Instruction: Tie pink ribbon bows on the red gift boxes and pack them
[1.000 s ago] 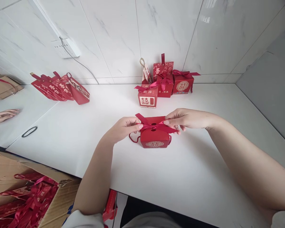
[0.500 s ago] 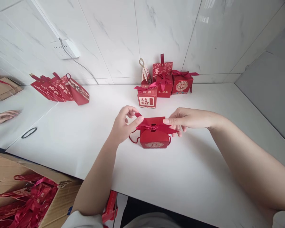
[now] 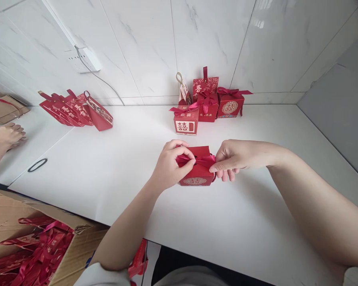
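Observation:
A red gift box (image 3: 197, 179) with a pale round emblem stands on the white table in front of me. Across its top runs a shiny red ribbon (image 3: 204, 159). My left hand (image 3: 176, 162) pinches the ribbon near its middle, thumb and forefinger together, and covers the box's left side. At the right end of the ribbon, my right hand (image 3: 231, 161) closes with its thumb against the fingers, beside the box's right edge. Part of a red cord (image 3: 214, 177) shows below that hand.
Several finished-looking red gift boxes (image 3: 208, 107) stand by the wall. Flat red bags (image 3: 67, 109) lean further left. A black ring (image 3: 37, 165) lies on the table (image 3: 107, 167). Another person's hand (image 3: 9, 136) rests at far left. A cardboard carton (image 3: 77, 254) holds red packages.
My left hand has moved right from the ribbon's left end to its middle. My right hand has shifted slightly down at the right end. The other person's hands have moved together.

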A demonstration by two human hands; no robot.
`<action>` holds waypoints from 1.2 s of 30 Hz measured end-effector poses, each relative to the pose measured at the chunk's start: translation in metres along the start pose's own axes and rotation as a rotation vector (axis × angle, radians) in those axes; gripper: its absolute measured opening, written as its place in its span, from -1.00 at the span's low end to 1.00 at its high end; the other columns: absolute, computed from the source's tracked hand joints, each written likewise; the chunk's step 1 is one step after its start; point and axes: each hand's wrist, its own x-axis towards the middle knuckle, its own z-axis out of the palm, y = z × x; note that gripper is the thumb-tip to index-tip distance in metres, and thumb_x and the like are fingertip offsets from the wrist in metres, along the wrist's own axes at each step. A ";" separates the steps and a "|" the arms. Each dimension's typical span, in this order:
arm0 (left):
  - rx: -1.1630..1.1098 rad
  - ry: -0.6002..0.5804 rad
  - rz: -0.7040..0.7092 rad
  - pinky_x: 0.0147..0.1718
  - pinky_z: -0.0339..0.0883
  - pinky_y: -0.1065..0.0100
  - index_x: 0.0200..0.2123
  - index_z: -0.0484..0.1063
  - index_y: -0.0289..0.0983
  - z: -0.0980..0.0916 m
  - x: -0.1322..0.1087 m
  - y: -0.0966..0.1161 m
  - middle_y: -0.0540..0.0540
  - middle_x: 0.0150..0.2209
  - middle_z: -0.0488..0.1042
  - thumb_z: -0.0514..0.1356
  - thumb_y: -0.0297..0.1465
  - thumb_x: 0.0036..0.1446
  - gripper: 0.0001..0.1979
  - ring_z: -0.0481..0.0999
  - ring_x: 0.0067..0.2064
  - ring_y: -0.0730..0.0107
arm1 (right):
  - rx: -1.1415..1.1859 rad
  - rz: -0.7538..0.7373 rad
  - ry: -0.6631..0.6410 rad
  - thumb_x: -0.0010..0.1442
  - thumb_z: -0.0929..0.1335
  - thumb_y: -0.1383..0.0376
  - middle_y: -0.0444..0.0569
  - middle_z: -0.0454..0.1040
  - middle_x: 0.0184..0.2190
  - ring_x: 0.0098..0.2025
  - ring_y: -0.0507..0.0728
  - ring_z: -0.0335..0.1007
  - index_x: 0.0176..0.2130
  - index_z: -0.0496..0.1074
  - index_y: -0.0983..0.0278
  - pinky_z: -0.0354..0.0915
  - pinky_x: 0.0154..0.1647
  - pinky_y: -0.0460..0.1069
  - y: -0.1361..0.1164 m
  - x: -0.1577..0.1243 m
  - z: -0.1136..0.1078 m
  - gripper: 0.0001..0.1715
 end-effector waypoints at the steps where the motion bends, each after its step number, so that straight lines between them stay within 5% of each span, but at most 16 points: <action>1: -0.001 0.002 -0.005 0.12 0.31 0.15 -0.36 0.52 -0.19 0.000 0.000 0.000 -0.08 -0.02 0.42 0.24 -0.43 0.10 -0.95 0.43 0.08 0.23 | 0.010 0.001 0.000 0.09 0.43 -0.02 -0.03 0.59 -0.48 -0.41 0.13 0.53 -0.41 0.61 0.25 0.32 -0.41 -0.05 0.001 0.000 -0.001 -0.61; 17: -0.061 -0.024 -0.032 0.13 0.28 0.18 -0.31 0.48 -0.18 -0.001 0.002 -0.004 -0.08 0.02 0.42 0.24 -0.37 0.10 -0.94 0.41 0.10 0.22 | -0.046 0.074 -0.046 0.06 0.41 -0.13 0.01 0.60 -0.38 -0.30 0.19 0.54 -0.41 0.57 0.25 0.37 -0.28 -0.01 0.001 -0.007 -0.009 -0.50; 20: -0.156 0.140 -0.091 0.13 0.24 0.19 -0.12 0.39 -0.15 -0.010 0.007 -0.011 -0.08 0.06 0.42 0.21 -0.25 0.15 -0.76 0.39 0.13 0.24 | -0.063 0.007 0.145 0.12 0.36 -0.15 0.01 0.58 -0.29 -0.25 0.19 0.50 -0.35 0.56 0.22 0.35 -0.27 0.01 0.003 -0.011 -0.012 -0.49; 23: -0.147 0.288 -0.248 -0.03 0.28 0.26 -0.29 0.37 -0.20 -0.023 0.011 -0.017 -0.06 -0.17 0.48 0.12 -0.10 0.21 -0.72 0.45 -0.04 0.26 | -0.110 -0.168 0.556 0.24 0.29 -0.08 0.00 0.55 -0.26 -0.23 0.18 0.44 -0.29 0.53 0.20 0.30 -0.26 0.03 0.001 -0.005 -0.008 -0.54; 25: -0.128 0.164 -0.349 -0.24 0.27 0.31 -0.49 0.33 -0.24 -0.031 0.012 -0.017 -0.04 -0.42 0.41 0.09 0.01 0.20 -0.55 0.44 -0.27 0.32 | -0.158 -0.329 0.771 0.28 0.30 0.03 -0.01 0.51 -0.26 -0.22 0.16 0.40 -0.29 0.51 0.21 0.28 -0.21 0.04 -0.003 0.003 0.002 -0.65; 28: -0.207 -0.097 -0.405 -0.44 0.14 0.34 -0.59 0.30 -0.25 -0.035 0.011 -0.013 -0.02 -0.56 0.30 0.09 0.07 0.16 -0.47 0.31 -0.46 0.40 | -0.206 -0.532 0.782 0.24 0.35 0.21 0.00 0.45 -0.24 -0.18 0.15 0.37 -0.29 0.50 0.22 0.28 -0.14 0.04 -0.009 0.018 0.021 -0.84; 36: -0.326 -0.162 -0.468 -0.47 0.13 0.37 -0.56 0.31 -0.25 -0.027 0.011 -0.013 -0.01 -0.55 0.33 0.11 0.07 0.15 -0.48 0.27 -0.49 0.45 | -0.389 -0.483 0.720 0.19 0.38 0.32 -0.01 0.38 -0.30 -0.19 0.19 0.30 -0.31 0.45 0.23 0.25 -0.15 0.07 -0.008 0.036 0.041 -0.98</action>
